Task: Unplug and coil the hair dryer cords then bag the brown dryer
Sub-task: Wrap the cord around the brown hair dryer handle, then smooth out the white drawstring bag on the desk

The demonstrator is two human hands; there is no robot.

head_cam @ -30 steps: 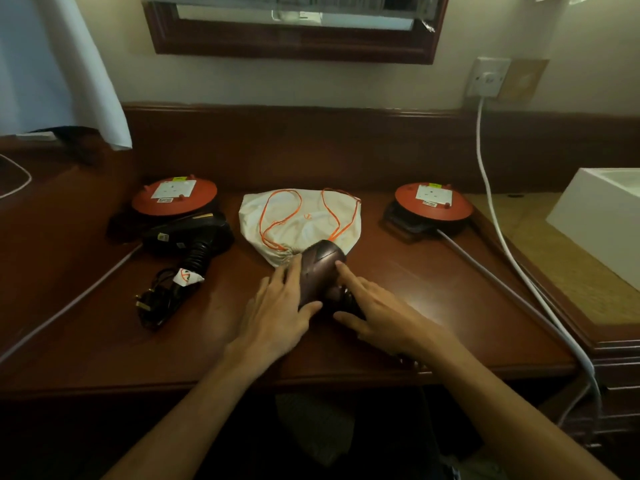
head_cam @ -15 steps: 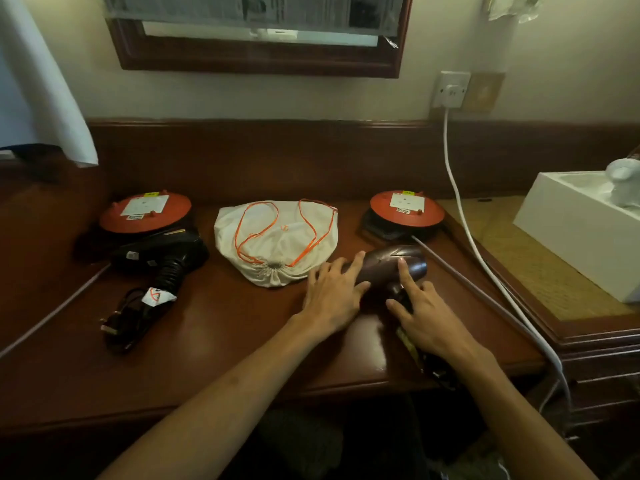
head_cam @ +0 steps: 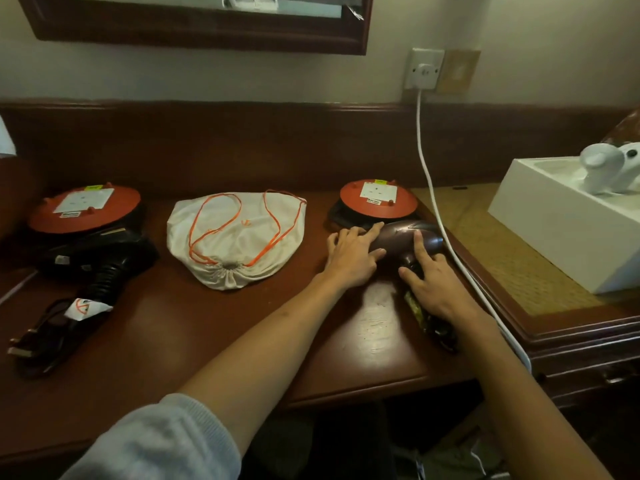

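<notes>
As both hands (head_cam: 353,258) rest flat, brown dryer (head_cam: 405,237) between them

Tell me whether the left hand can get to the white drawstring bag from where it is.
Probably yes: the left hand rests on the brown dryer, and only bare desk lies between it and the bag.

brown dryer (head_cam: 403,237) glossy brown | bag (head_cam: 235,237) cream, orange drawstrings | desk (head_cam: 214,334) reddish-brown

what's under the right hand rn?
The right hand rests on the brown hair dryer, covering its handle. A dark cord bundle pokes out beneath the wrist; the plug isn't visible.
</notes>
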